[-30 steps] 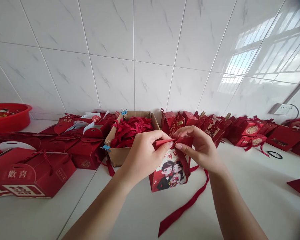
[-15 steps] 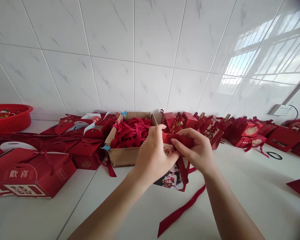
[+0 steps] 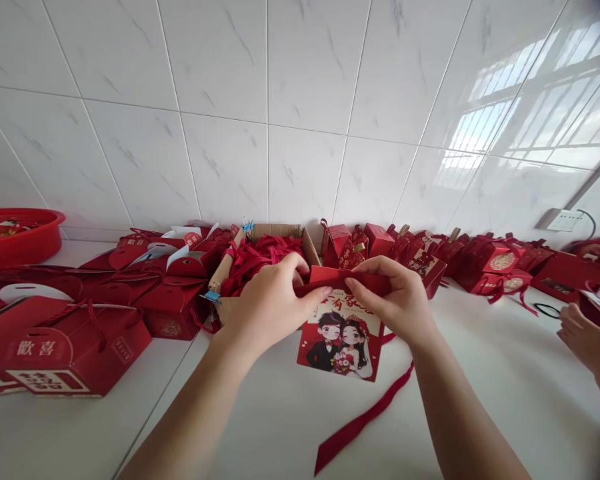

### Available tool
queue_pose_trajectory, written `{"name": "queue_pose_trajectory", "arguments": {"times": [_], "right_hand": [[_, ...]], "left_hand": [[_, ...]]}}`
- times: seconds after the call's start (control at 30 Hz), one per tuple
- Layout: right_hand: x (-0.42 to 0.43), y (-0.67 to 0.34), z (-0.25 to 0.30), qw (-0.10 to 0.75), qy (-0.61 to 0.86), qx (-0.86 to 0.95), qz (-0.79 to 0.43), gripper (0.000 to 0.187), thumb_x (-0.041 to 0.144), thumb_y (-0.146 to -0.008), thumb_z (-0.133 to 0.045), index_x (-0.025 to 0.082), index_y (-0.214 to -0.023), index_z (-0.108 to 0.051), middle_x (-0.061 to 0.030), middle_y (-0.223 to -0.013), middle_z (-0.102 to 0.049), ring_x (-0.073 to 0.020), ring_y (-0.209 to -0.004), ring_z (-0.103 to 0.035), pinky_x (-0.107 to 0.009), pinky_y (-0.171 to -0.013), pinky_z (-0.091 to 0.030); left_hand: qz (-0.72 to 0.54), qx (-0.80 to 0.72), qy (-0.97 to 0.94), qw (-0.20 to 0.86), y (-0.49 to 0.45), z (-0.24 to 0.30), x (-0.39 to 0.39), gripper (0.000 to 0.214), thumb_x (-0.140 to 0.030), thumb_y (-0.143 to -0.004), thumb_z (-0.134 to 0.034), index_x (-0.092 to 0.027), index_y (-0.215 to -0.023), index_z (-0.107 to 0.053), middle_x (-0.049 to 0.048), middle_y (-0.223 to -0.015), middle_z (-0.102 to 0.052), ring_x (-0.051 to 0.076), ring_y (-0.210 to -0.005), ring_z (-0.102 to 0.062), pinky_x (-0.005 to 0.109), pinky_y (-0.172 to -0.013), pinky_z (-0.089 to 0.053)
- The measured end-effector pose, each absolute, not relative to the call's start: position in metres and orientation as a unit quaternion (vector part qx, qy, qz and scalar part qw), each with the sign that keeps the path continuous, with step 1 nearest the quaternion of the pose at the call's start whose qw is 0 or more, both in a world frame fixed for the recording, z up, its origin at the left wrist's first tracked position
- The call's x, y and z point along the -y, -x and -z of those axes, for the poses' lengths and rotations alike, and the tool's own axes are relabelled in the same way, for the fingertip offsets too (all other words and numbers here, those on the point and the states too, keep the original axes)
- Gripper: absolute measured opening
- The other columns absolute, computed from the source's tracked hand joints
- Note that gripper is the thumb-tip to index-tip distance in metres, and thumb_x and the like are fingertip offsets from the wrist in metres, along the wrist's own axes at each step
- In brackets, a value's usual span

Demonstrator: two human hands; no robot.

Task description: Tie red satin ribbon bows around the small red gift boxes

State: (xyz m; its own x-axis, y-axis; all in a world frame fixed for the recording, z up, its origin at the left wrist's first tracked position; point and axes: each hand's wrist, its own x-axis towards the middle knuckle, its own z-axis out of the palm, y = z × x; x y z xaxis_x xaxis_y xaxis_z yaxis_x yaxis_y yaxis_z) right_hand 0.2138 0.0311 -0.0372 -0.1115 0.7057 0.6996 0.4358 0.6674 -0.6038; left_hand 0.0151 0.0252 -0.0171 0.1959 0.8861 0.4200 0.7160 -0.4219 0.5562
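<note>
A small red gift box [image 3: 341, 340] with a cartoon bride and groom on its front stands on the white counter [image 3: 290, 427]. My left hand [image 3: 267, 303] and my right hand [image 3: 395, 300] both pinch its red top edge, fingers closed on it from either side. A long red ribbon [image 3: 363, 420] trails from the box down across the counter toward me. Right behind my left hand sits an open cardboard box [image 3: 237, 310] full of red ribbons [image 3: 260, 257].
Larger red gift boxes [image 3: 75, 347] crowd the left; a red basin [image 3: 17, 237] sits far left. Small red boxes [image 3: 485, 260] line the tiled wall to the right. Another person's hand [image 3: 587, 340] reaches in at the right edge. A black hair band [image 3: 549, 310] lies nearby.
My hands have spread apart along the box's top edge, and the box front now faces me squarely. Another person's hand has come further in at the right.
</note>
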Motion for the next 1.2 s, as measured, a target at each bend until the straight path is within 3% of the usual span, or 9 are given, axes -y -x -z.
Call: {"name": "queue_pose_trajectory", "arguments": {"times": [0.13, 0.4, 0.47, 0.53, 0.6, 0.77, 0.83, 0.97, 1.2], "right_hand": [[-0.027, -0.219, 0.034, 0.511, 0.378, 0.752, -0.175, 0.012, 0.029, -0.078, -0.067, 0.019, -0.080, -0.061, -0.0023, -0.076, -0.064, -0.0137, -0.065, -0.059, -0.024, -0.056, -0.049], [-0.017, -0.219, 0.030, 0.415, 0.275, 0.807, -0.316, 0.010, 0.024, -0.079, -0.067, 0.018, -0.079, -0.059, -0.0027, -0.074, -0.065, -0.0131, -0.061, -0.062, -0.024, -0.050, -0.051], [-0.015, -0.218, 0.029, 0.419, 0.246, 0.823, -0.294, 0.008, 0.021, -0.080, -0.067, 0.018, -0.081, -0.060, -0.0023, -0.075, -0.065, -0.0120, -0.061, -0.062, -0.022, -0.050, -0.050], [-0.014, -0.219, 0.029, 0.431, 0.223, 0.840, -0.241, 0.007, 0.018, -0.080, -0.067, 0.019, -0.083, -0.061, -0.0015, -0.073, -0.063, -0.0111, -0.059, -0.059, -0.022, -0.049, -0.048], [-0.014, -0.220, 0.029, 0.438, 0.196, 0.856, -0.192, 0.008, 0.015, -0.080, -0.066, 0.020, -0.085, -0.061, -0.0011, -0.071, -0.062, -0.0118, -0.060, -0.057, -0.024, -0.051, -0.048], [-0.013, -0.221, 0.031, 0.437, 0.126, 0.878, -0.152, 0.018, 0.009, -0.084, -0.060, 0.023, -0.094, -0.064, -0.0038, -0.077, -0.063, -0.0158, -0.071, -0.062, -0.029, -0.061, -0.052], [-0.012, -0.221, 0.031, 0.442, 0.103, 0.879, -0.146, 0.022, 0.009, -0.085, -0.058, 0.024, -0.099, -0.065, -0.0049, -0.080, -0.064, -0.0168, -0.073, -0.063, -0.031, -0.064, -0.054], [-0.012, -0.221, 0.032, 0.453, 0.083, 0.880, -0.118, 0.027, 0.008, -0.087, -0.053, 0.026, -0.104, -0.065, -0.0064, -0.084, -0.065, -0.0179, -0.076, -0.064, -0.032, -0.065, -0.055], [-0.006, -0.217, 0.032, 0.471, 0.052, 0.880, -0.025, 0.034, -0.007, -0.079, -0.051, 0.016, -0.100, -0.066, -0.0090, -0.082, -0.066, -0.0175, -0.074, -0.063, -0.034, -0.064, -0.053]], "left_hand": [[-0.336, -0.491, -0.794, 0.122, 0.003, 0.006, -0.018, 0.028, -0.045, -0.078, -0.061, -0.021, -0.064, -0.059, -0.0021, -0.062, -0.063, 0.014, -0.055, -0.056, 0.024, -0.048, -0.039], [-0.464, -0.447, -0.748, 0.161, 0.018, -0.010, 0.004, 0.015, -0.037, -0.076, -0.067, -0.023, -0.075, -0.062, -0.0023, -0.066, -0.063, 0.012, -0.055, -0.059, 0.019, -0.043, -0.042], [-0.527, -0.413, -0.716, 0.201, 0.012, -0.009, 0.003, 0.018, -0.032, -0.076, -0.068, -0.025, -0.087, -0.056, -0.0027, -0.070, -0.064, 0.012, -0.058, -0.062, 0.018, -0.048, -0.046], [-0.566, -0.382, -0.692, 0.236, 0.007, -0.009, 0.003, 0.034, -0.027, -0.075, -0.069, -0.028, -0.099, -0.045, -0.0046, -0.070, -0.064, 0.011, -0.054, -0.061, 0.019, -0.048, -0.048], [-0.577, -0.362, -0.691, 0.241, 0.004, -0.009, 0.003, 0.042, -0.023, -0.074, -0.070, -0.029, -0.102, -0.039, -0.0073, -0.066, -0.062, 0.010, -0.049, -0.058, 0.019, -0.045, -0.046], [-0.529, -0.330, -0.758, 0.193, 0.004, -0.010, 0.007, 0.010, -0.021, -0.078, -0.065, -0.022, -0.078, -0.055, -0.0043, -0.064, -0.058, 0.009, -0.054, -0.058, 0.018, -0.046, -0.046], [-0.505, -0.317, -0.776, 0.204, 0.006, -0.009, 0.009, 0.004, -0.019, -0.082, -0.060, -0.023, -0.081, -0.060, -0.0027, -0.071, -0.061, 0.010, -0.060, -0.060, 0.018, -0.051, -0.048], [-0.445, -0.285, -0.815, 0.235, 0.008, -0.005, 0.010, 0.026, -0.012, -0.085, -0.051, -0.025, -0.106, -0.058, -0.0011, -0.085, -0.065, 0.011, -0.073, -0.063, 0.020, -0.065, -0.053], [-0.459, -0.268, -0.833, 0.155, -0.001, -0.003, 0.005, 0.026, -0.007, -0.082, -0.057, -0.026, -0.091, -0.072, -0.0013, -0.093, -0.065, 0.010, -0.085, -0.063, 0.017, -0.073, -0.053]]}}
